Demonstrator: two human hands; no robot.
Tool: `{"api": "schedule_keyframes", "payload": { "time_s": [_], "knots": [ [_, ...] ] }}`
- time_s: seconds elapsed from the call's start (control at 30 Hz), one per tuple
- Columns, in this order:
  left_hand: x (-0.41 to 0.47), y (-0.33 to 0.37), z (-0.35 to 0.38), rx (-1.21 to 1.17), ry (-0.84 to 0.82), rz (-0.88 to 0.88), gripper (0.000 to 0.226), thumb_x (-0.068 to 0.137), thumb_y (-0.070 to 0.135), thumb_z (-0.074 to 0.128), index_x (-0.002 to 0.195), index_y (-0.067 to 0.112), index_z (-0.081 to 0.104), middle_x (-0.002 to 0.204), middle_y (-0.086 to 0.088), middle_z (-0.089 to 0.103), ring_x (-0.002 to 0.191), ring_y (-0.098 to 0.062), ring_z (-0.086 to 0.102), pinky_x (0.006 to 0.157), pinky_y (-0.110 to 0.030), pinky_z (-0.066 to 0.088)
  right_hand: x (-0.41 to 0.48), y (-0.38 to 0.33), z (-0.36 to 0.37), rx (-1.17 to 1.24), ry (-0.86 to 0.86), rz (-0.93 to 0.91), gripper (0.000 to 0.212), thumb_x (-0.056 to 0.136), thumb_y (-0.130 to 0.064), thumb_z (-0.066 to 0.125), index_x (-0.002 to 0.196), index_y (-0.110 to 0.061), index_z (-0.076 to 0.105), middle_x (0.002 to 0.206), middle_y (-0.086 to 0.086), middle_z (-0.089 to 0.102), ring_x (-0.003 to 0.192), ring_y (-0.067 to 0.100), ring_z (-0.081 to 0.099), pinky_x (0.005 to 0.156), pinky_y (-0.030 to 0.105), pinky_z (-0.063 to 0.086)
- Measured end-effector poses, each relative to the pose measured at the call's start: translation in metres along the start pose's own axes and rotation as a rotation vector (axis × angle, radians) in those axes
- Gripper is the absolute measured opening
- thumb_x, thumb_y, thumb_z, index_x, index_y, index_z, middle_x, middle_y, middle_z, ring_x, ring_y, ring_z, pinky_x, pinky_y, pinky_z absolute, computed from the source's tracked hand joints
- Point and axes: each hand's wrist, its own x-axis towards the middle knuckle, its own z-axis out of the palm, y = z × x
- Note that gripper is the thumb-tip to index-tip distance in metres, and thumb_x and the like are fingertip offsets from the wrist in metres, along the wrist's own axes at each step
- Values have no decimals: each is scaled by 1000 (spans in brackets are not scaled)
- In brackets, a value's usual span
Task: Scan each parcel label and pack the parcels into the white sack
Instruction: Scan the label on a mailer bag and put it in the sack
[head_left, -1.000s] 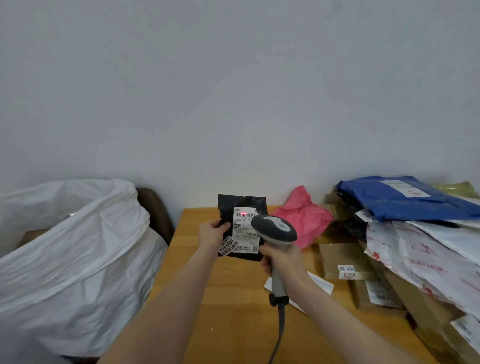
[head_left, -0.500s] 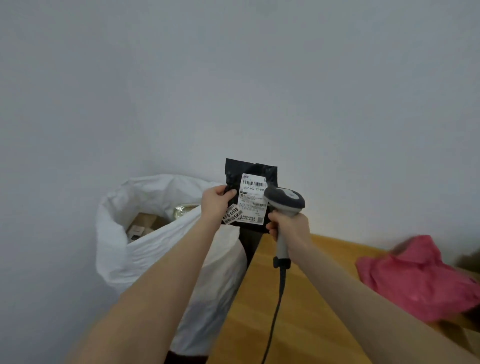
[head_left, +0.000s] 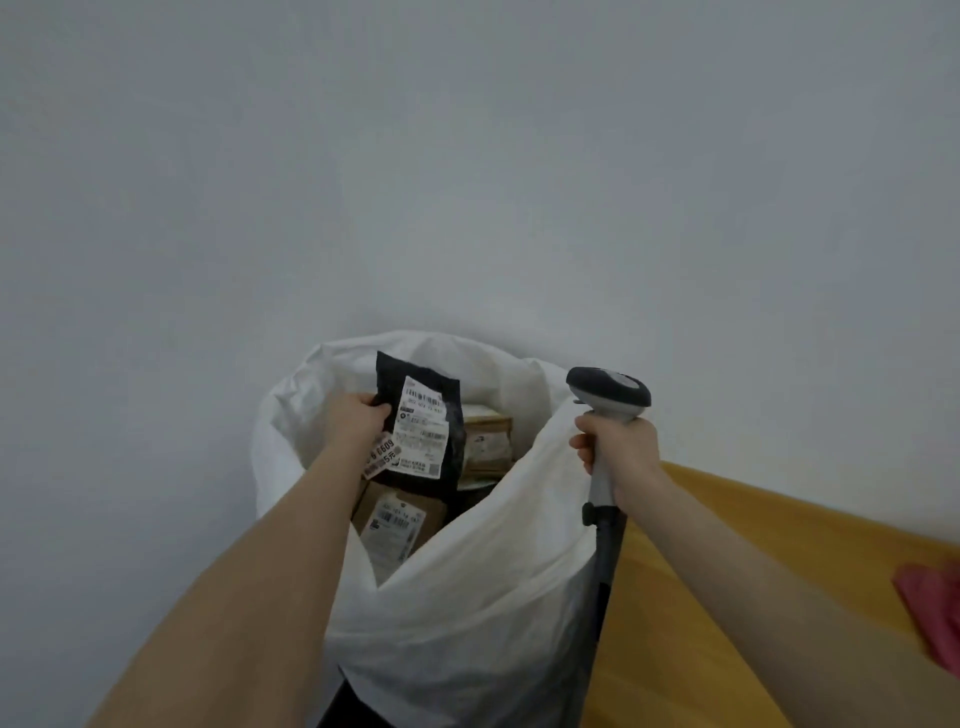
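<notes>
- Hanging over the open mouth of the white sack (head_left: 467, 597), the left hand (head_left: 358, 421) is pinching the black parcel (head_left: 453, 441) by its left edge, thumb on the front and fingers curled behind.
- The parcel is standing nearly upright just right of that hand, and its white label (head_left: 420, 431) is facing the camera; a small sticker (head_left: 382, 457) is poking out right under the thumb.
- Its lower edge is dipping inside the sack's rim, though the hand is carrying all of it.
- Directly below the left hand, a brown carton (head_left: 397, 525) is lying in the sack, its barcode label facing up; a second carton (head_left: 485, 441) is sitting beyond the black parcel, on its right.
- Over on the other side, the right hand (head_left: 621, 447) is wrapping all its fingers tightly round the handle of the scanner (head_left: 608, 395), whose head is sticking up above the fist.
- The dark cable (head_left: 602, 582) is dropping straight down from under that hand.
- The sack's near rim is rising right up to the right fingers; whether they are gripping it too, I cannot tell.
- Behind the right wrist the wooden table (head_left: 701, 571) is stretching away, and a pink parcel (head_left: 935, 613) is lying at its far right.
</notes>
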Motion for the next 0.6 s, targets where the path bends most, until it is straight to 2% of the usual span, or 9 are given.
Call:
{"api": "schedule_keyframes", "payload": {
  "time_s": [0.1,0.17,0.23,0.3,0.37,0.43,0.6],
  "knots": [
    [9,-20,25,23,-128,-145,29,89,15,65,114,1,65,100,-18,69,89,-32,66,82,-42,55,7,7,7,-2,29,34,6,82,-1,62,77,-2,63,54,7,64,41,11,53,47,24,45],
    [10,-16,34,146,-187,-162,34,85,19,69,110,-2,61,106,-20,66,96,-34,64,85,-43,54,8,11,8,18,40,58,6,83,-1,62,77,-1,63,56,8,64,41,12,51,46,24,44],
    [8,0,39,324,-163,-68,30,84,24,68,103,4,57,109,-17,63,97,-33,61,80,-39,53,7,15,5,58,49,86,4,84,0,61,81,0,64,58,9,64,41,13,51,45,25,43],
    [3,26,46,406,-119,77,23,85,20,61,103,9,55,111,-16,61,94,-30,57,74,-36,47,3,17,-3,116,65,120,4,85,-1,62,87,2,64,58,9,64,42,13,51,46,25,44],
    [-5,56,64,402,-126,183,39,87,15,55,124,8,50,123,-18,55,105,-32,54,81,-38,45,-3,18,-17,183,90,155,4,86,-2,63,88,1,64,56,9,64,43,14,52,48,26,45],
    [-20,89,88,392,-163,276,55,90,17,52,142,10,34,136,-18,43,121,-35,46,95,-41,41,-9,18,-37,238,117,175,3,86,-2,63,85,0,62,53,7,62,43,14,51,48,27,45],
    [-103,168,159,351,-252,551,54,91,16,52,142,10,33,139,-16,40,127,-33,41,100,-42,39,-31,24,-113,275,213,179,9,88,-6,61,79,-5,60,51,4,58,40,12,49,45,25,41]
  ]
}}
